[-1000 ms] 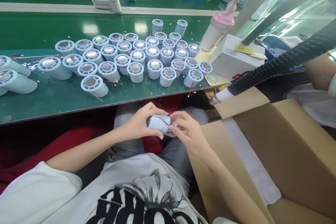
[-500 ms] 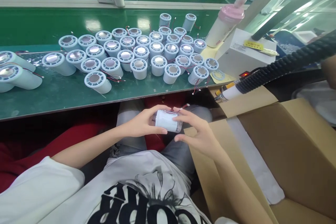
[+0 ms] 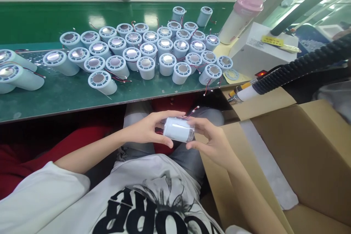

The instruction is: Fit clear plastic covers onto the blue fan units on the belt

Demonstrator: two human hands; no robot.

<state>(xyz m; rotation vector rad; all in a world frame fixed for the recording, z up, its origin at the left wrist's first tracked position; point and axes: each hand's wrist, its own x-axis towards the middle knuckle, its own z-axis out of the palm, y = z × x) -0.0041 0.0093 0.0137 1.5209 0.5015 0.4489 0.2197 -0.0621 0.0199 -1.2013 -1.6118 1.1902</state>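
A light-blue cylinder (image 3: 177, 129) with thin wires and a clear plastic sleeve lies sideways between my hands, above my lap. My left hand (image 3: 153, 126) grips its left end, thumb below and fingers over the top. My right hand (image 3: 211, 139) is curled round the right end, where the clear plastic sticks out past the blue wall. Wires with small white plugs (image 3: 196, 109) poke out above the fingers. Several similar cylinders (image 3: 146, 68) stand on the green bench (image 3: 68, 100) in front, their ringed ends and silver discs facing up.
An open cardboard box (image 3: 304, 164) with a white sheet inside stands at right. Above its flap hangs a black corrugated hose (image 3: 304, 62) with a metal nozzle. A grey-white box (image 3: 263, 49) and a pink-lidded bottle (image 3: 238, 18) stand on the bench's right. More cylinders (image 3: 24, 78) lie at left.
My right hand has closed in round the cylinder's right end. The cylinder has shifted slightly right and down. The view has tilted down a little, so the co-worker's hand at the top is gone.
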